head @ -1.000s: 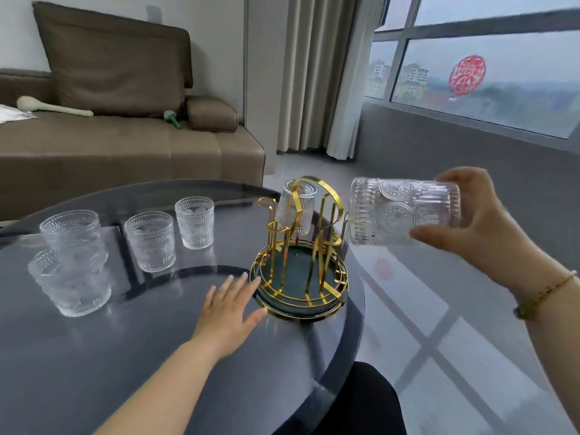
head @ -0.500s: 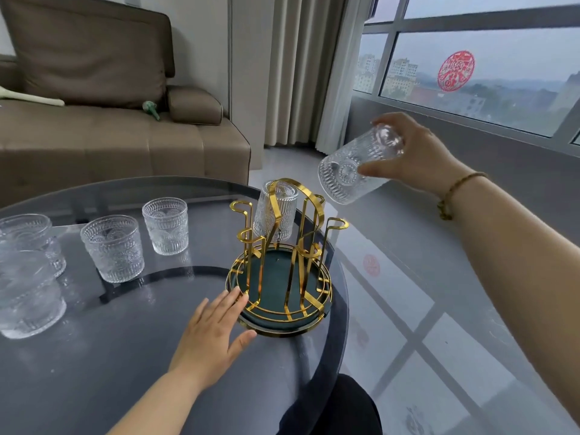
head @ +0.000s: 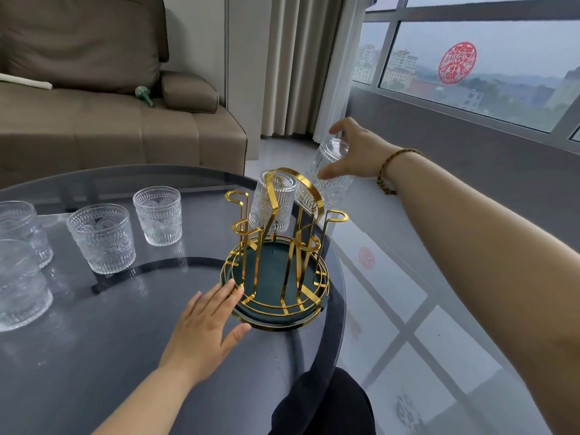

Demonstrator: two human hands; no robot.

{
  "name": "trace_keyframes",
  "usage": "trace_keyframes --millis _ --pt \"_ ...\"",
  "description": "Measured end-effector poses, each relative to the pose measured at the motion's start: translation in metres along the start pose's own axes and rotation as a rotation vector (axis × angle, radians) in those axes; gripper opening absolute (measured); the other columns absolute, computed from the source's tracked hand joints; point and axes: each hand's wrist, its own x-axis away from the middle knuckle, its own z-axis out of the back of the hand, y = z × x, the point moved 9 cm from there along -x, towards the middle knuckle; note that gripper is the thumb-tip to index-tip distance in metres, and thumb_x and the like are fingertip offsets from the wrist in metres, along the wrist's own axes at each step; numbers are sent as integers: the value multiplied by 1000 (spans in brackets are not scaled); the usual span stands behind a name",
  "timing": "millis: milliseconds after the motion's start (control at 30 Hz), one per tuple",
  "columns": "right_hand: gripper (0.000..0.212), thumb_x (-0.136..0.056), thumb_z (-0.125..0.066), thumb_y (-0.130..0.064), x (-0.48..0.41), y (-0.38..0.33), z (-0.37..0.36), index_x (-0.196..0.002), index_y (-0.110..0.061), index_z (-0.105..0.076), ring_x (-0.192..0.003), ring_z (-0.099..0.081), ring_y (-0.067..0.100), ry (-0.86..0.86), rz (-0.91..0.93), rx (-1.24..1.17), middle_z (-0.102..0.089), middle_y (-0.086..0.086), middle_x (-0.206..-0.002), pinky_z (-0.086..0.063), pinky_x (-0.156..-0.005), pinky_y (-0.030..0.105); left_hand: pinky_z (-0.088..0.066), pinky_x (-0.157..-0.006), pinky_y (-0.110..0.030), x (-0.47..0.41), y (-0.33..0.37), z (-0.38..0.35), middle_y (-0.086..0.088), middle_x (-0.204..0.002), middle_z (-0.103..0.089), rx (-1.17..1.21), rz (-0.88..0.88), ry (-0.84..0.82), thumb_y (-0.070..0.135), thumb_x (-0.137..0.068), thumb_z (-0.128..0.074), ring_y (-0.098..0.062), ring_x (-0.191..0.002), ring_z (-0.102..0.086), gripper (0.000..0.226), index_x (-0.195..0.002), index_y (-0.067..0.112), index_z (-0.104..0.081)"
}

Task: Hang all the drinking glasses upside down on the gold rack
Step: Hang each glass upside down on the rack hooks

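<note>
Bare tabletop (head: 94,356) left of rack (head: 276,246)

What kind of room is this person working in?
Most likely a living room in a high-up flat: a brown sofa behind a round glass table, long curtains, and a big window overlooking town buildings.

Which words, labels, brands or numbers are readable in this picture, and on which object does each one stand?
None can be read.
Red round sticker on the window: its pattern is too blurred to read.
Glasses, gold rack and table: no text visible.
</note>
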Motion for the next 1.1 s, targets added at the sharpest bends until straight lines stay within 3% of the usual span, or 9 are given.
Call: trace_keyframes --millis 200,733,1100 --pt "87 -63 -74 -30 -6 7 -31 -131 -14 -23 -119 -42 28 -64 -80 17 -41 13 -135 -38 -93 35 13 -107 -25 0 1 0 19 -134 20 13 4 -1 81 -40 29 -1 -124 22 107 -134 34 9" --pt "90 -64 -73 -30 -3 19 -70 -133 -10 -19 -123 -38 33 -131 -158 45 -42 18 -135 -36 -101 42 14 -106 -24 -1 1 3 19 -134 21 -3 8 -5 79 -39 33 1 -124 21 97 -126 40 17" --pt "85 -67 -71 -28 -4 19 -73 -133 -9 -21 -128 -30 33 -101 -150 74 -39 17 -138 -32 -103 44 14 -107 -25 -2 -1 1 18 -140 15 28 -4 7 80 -44 27 0 -125 20 99 -132 38 10"
